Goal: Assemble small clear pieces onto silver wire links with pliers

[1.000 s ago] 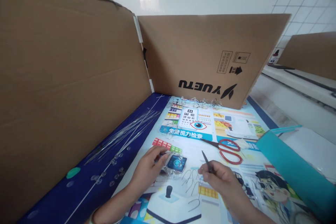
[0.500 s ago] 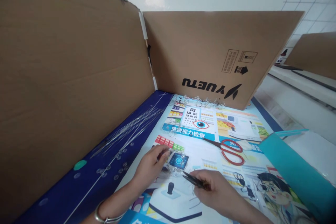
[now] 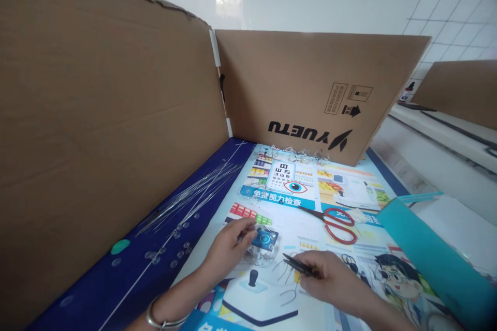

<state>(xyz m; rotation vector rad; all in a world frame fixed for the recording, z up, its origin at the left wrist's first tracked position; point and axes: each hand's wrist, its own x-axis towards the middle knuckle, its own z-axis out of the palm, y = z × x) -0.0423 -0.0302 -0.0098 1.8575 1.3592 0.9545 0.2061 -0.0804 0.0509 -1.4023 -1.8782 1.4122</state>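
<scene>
My left hand (image 3: pixel 229 248) is closed, thumb and fingers pinching the edge of a clear, beaded wire piece (image 3: pixel 262 254) over the printed sheet. Part of that piece is hidden behind the fingers. In my right hand (image 3: pixel 334 279) are small dark pliers (image 3: pixel 297 262), their handles inside the closed fingers. The jaws point left, slightly apart, and a short gap separates them from the beaded piece. Thin wire bits (image 3: pixel 286 297) seem to lie below the pliers. Red-handled scissors (image 3: pixel 337 225) rest beyond my right hand.
Cardboard panels (image 3: pixel 310 83) stand at the left and back. Long clear strands (image 3: pixel 194 191) and loose clear beads (image 3: pixel 173 264) lie on the blue strip, near a green disc (image 3: pixel 120 246). More clear pieces (image 3: pixel 298 155) line the back panel. A teal folder (image 3: pixel 430 253) is at right.
My right hand has drawn the pliers right, away from the beaded piece. The left hand keeps its pinch and has shifted slightly right. The camera view has tilted a little.
</scene>
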